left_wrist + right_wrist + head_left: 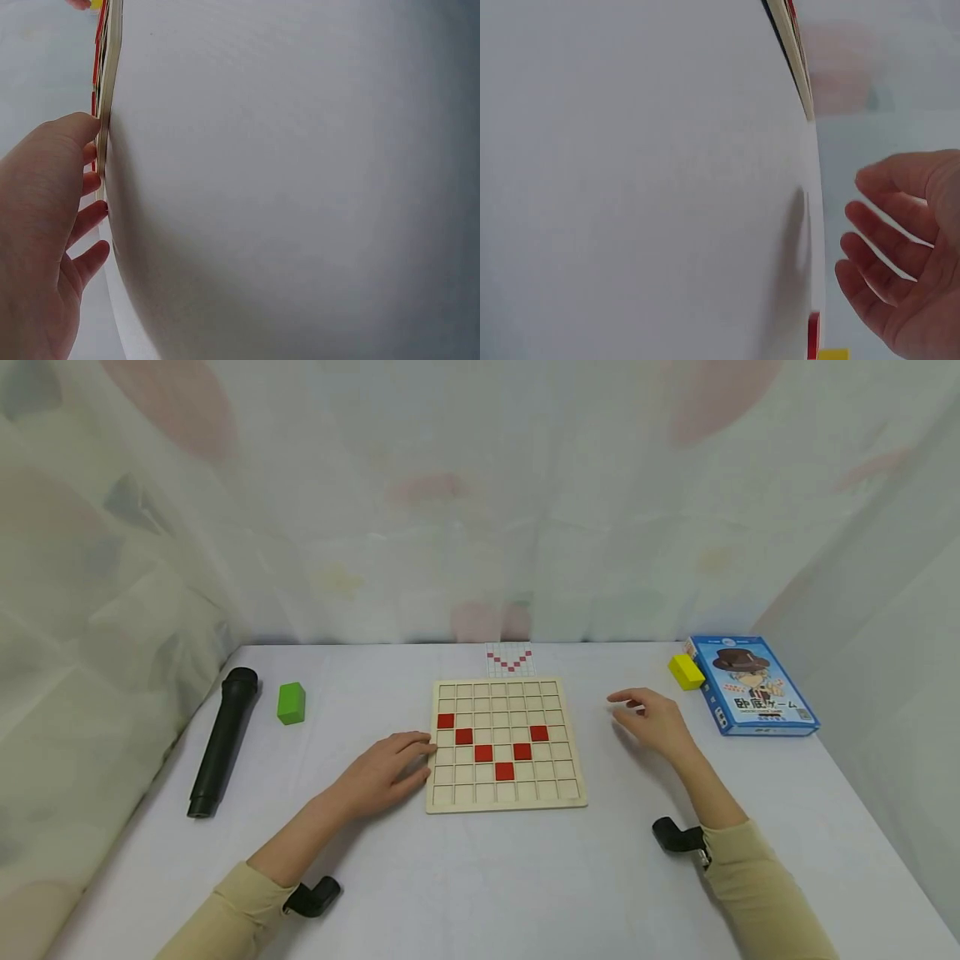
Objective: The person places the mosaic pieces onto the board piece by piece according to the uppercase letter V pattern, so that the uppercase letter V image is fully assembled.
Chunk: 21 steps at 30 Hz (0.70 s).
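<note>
A square wooden grid board (459, 795) lies flat on the table. Several red square tiles (504, 772) sit in its cells in a V shape whose left arm reaches higher. My left hand (386, 777) rests at the board's left edge, fingers loosely extended. In the left wrist view, the thumb of that hand (41, 195) touches the board's edge (109, 75). To the right of the board my right hand (651, 722) hovers above the table, fingers loosely bent. Nothing shows between the fingers of this hand (907, 240) in the right wrist view.
A pattern card (510, 660) with a red V lies behind the board. At right, a yellow block (686, 672) touches a blue game box (765, 689). A green block (291, 703) and black microphone (223, 743) are at left. A small red piece (814, 335) shows in the right wrist view.
</note>
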Motion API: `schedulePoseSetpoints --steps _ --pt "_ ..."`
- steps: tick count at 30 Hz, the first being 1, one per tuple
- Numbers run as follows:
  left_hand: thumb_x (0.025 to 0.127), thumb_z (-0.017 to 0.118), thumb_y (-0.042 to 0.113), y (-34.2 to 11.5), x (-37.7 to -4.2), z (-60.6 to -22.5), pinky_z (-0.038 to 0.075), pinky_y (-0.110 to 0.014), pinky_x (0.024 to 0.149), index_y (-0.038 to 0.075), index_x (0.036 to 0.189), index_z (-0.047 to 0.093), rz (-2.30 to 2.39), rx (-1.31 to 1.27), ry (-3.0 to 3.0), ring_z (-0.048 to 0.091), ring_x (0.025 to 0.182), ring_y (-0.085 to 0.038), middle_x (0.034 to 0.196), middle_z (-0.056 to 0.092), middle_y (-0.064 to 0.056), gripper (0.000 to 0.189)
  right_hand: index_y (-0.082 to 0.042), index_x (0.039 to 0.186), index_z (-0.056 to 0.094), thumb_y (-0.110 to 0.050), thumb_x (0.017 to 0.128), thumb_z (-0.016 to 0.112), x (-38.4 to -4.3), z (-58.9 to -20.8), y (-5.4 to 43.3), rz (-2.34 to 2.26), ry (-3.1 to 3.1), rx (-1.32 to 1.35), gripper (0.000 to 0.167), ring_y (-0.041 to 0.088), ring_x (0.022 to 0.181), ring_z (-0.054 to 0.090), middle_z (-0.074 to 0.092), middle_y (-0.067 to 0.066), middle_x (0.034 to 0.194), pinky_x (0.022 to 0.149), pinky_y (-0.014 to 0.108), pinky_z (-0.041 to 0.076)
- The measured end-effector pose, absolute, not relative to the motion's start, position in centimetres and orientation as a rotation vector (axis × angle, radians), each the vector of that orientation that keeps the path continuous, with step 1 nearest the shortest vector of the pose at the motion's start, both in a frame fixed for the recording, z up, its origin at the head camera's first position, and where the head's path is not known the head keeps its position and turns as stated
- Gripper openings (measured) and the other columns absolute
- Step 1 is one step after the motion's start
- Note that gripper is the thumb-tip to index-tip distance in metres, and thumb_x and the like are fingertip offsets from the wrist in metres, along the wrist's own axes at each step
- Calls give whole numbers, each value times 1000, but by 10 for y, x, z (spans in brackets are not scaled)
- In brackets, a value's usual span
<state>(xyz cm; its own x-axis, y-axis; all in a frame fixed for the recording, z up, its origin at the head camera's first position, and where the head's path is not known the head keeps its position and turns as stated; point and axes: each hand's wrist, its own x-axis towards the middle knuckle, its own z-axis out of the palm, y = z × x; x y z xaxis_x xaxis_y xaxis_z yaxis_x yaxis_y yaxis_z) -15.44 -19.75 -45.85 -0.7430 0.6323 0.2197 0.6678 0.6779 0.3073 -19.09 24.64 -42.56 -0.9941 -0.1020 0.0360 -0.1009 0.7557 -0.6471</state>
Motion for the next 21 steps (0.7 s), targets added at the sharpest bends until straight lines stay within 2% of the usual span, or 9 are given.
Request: schedulePoseSetpoints --steps 10,21 --pt "96 63 27 -197 -154 -459 42 -43 103 12 126 63 -575 -1066 -2793 51 125 -23 133 57 -6 33 -4 128 58 -9 95 53 -192 -426 281 -1008 2880 -34 34 45 122 41 44 28 140 102 62 38" --pt "96 62 26 -197 -154 -457 41 -44 105 12 126 63 -568 -1074 -2806 50 126 -24 133 57 -6 34 2 128 57 3 91 54 -194 -430 293 -984 2895 -58 37 46 117 45 46 31 135 99 60 41"
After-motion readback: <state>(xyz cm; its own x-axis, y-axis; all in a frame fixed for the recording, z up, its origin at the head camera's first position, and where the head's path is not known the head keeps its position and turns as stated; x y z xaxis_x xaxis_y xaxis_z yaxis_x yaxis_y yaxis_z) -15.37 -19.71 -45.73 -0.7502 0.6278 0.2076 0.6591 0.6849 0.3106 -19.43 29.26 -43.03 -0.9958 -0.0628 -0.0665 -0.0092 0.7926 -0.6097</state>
